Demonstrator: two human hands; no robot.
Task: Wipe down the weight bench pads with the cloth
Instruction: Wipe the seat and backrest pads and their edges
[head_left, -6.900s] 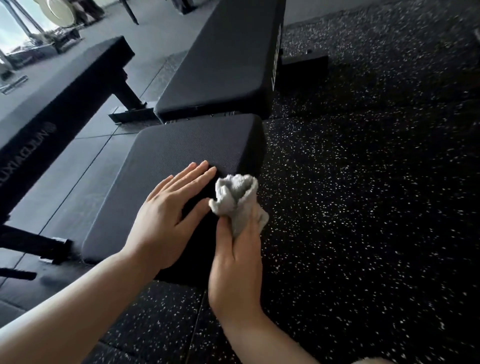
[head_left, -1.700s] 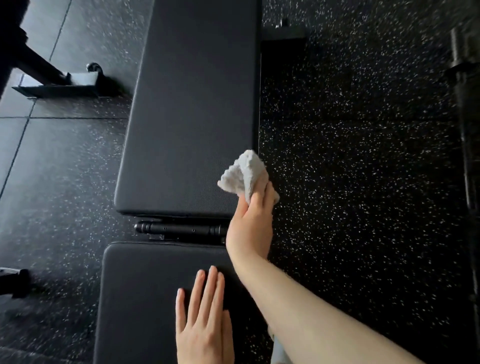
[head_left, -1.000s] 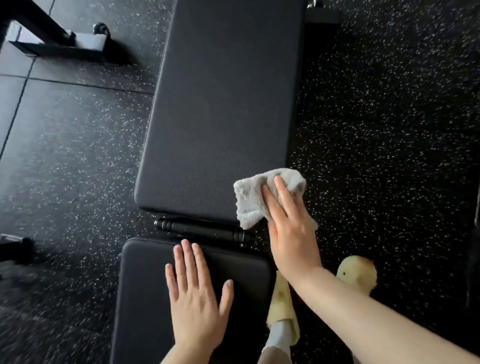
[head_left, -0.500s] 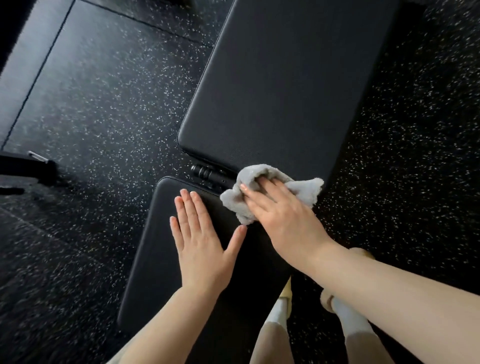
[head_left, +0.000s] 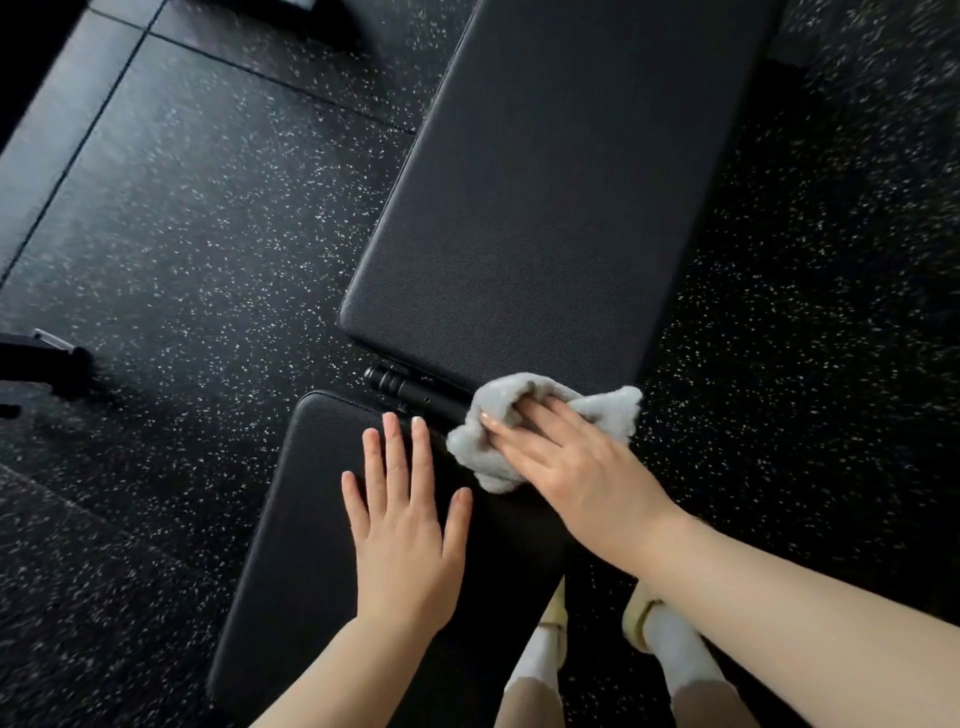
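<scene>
The black bench shows two pads: a long back pad running up and right, and a seat pad near me. A black hinge bar shows in the gap between them. My left hand rests flat on the seat pad, fingers straight and spread. My right hand presses a crumpled grey cloth onto the seat pad's far right corner, over the gap and against the back pad's near edge. Its fingers lie stretched over the cloth, with some tips under a fold.
Black speckled rubber flooring surrounds the bench. A dark metal foot of other equipment sits at the left edge. My feet in white socks and yellow slippers stand right of the seat pad.
My right hand has brought the cloth from the back pad's near edge down to the seat pad's far corner. My left hand has stayed flat on the seat pad.
</scene>
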